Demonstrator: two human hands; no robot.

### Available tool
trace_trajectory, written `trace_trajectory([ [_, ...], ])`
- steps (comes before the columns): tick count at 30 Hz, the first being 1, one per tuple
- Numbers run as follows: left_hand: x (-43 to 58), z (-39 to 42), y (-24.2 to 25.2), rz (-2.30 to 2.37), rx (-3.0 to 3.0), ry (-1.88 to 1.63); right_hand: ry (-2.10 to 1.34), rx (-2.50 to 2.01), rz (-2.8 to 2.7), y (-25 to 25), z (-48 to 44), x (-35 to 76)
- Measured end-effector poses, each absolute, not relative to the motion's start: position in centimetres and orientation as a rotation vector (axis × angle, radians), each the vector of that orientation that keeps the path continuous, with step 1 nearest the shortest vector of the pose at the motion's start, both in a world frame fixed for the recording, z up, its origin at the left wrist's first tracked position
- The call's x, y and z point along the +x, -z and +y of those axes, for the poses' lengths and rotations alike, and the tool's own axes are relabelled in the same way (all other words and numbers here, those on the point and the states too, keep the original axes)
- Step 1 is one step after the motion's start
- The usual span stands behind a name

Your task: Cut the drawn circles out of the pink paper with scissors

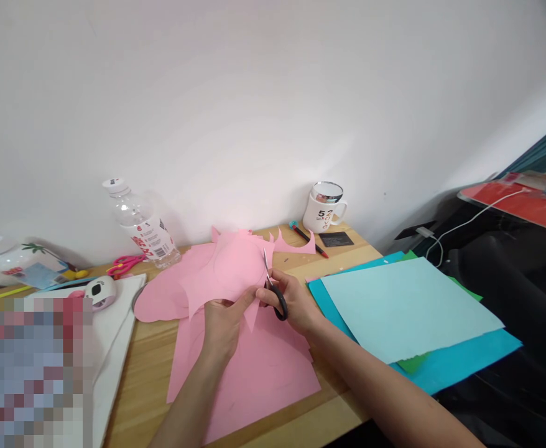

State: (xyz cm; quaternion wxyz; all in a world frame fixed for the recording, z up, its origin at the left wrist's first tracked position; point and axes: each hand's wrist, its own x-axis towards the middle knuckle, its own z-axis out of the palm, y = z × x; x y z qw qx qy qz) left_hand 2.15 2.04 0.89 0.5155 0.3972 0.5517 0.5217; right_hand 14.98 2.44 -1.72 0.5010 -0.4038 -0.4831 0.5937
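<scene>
My left hand (224,320) pinches the lower edge of a pink paper piece (233,267), its fingers hidden beneath it. A faint drawn curve shows on that piece. In my right hand (291,302) is a pair of black-handled scissors (280,303), blades pointing away from me at the paper's right side. Whether the blades are closed on the paper I cannot tell. Below both hands lies a larger pink sheet (263,386) on the wooden table. A pink cut-out with a scalloped edge (163,295) rests to the left, and pink scraps (296,244) lie behind.
A clear bottle (142,224) and pink-handled scissors (126,266) are at the back left, near a small white-and-pink device (100,292). A white mug (323,208), a pen (310,239) and a black card (336,239) sit at the back. Blue and green sheets (408,311) lie right.
</scene>
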Motion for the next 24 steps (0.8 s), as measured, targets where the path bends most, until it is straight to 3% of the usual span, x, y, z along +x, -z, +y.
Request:
trace_trajectory([
  [24, 1.71, 2.40, -0.61, 1.280, 0.936, -1.239, -1.472, -1.013, -1.120, 1.75, 2.63, 14.91],
])
